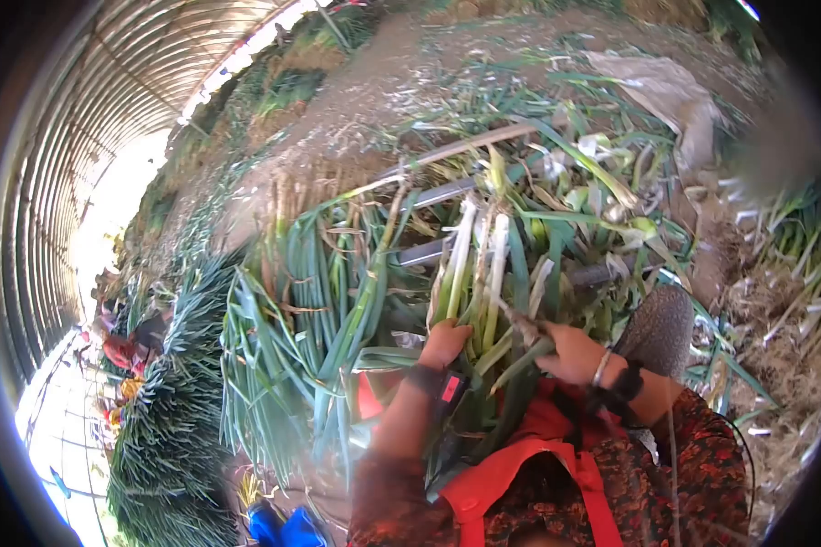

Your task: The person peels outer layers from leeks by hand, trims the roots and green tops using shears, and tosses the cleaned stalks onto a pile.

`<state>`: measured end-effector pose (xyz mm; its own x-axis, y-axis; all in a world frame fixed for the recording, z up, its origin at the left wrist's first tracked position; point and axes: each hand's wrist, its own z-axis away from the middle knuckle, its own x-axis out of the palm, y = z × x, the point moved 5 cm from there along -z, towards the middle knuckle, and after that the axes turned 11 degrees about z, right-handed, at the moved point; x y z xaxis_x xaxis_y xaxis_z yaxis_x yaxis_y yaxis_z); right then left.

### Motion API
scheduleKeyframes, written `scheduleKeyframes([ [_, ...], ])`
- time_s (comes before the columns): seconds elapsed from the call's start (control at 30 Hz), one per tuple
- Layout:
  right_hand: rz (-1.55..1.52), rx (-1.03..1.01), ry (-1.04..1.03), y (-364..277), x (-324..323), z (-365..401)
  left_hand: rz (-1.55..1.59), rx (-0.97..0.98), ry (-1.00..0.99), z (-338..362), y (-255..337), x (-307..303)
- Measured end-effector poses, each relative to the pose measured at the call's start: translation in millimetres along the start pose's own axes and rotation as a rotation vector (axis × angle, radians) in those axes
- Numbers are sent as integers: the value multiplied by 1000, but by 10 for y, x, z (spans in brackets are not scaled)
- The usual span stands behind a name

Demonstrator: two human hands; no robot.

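My left hand (444, 343) is closed around a small bunch of green onions (465, 246), their white shafts and roots pointing away from me and their green tops trailing toward my lap. Just to the right, my right hand (570, 354) has its fingers closed on a limp onion leaf (524, 366); a brownish strip also sticks out by its fingertips. A large pile of green onions (328, 273) lies beside my left hand, its long leaves drooping toward me. Stripped leaves and scraps (602, 182) are heaped beyond my hands.
Grey metal bars (429, 251) run beneath the onions. A pale plastic sheet (670, 96) lies on the soil at the far right. Stacked green onions (169, 447) fill the left side, where people in bright clothes (123, 351) are seen. A ribbed arched roof (128, 82) rises behind.
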<state>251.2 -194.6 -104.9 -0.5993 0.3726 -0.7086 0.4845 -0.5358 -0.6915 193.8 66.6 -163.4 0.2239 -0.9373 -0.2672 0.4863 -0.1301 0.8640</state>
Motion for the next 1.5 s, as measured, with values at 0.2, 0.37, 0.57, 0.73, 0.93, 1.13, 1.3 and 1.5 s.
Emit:
scheduleKeyframes([
  [0.2, 92, -69, -139, -295, 56, 380, 200, -39, 85, -110, -265, -29],
  [0.37, 167, 0, -93, -260, 42, -34, 82, -9, 130, -208, -418, -50],
  [0.57, 233, 32, 3, -223, -35, -756, -270, 236, 67, -186, -263, -44],
  [0.73, 188, 204, 112, 111, 24, -1538, -216, 109, 271, -74, -96, 35],
  [0.93, 301, 121, -15, -34, 28, -1170, -282, 146, 232, 122, 196, 122],
  [1.13, 384, 121, 34, 137, 206, -1653, -431, 248, 202, -127, -55, 182],
  [1.3, 597, 154, 63, 39, 142, -1687, -393, 180, 276, 47, 140, 191],
  [1.5, 607, 101, 109, -66, 82, -1572, -333, 177, 361, 36, 127, 186],
])
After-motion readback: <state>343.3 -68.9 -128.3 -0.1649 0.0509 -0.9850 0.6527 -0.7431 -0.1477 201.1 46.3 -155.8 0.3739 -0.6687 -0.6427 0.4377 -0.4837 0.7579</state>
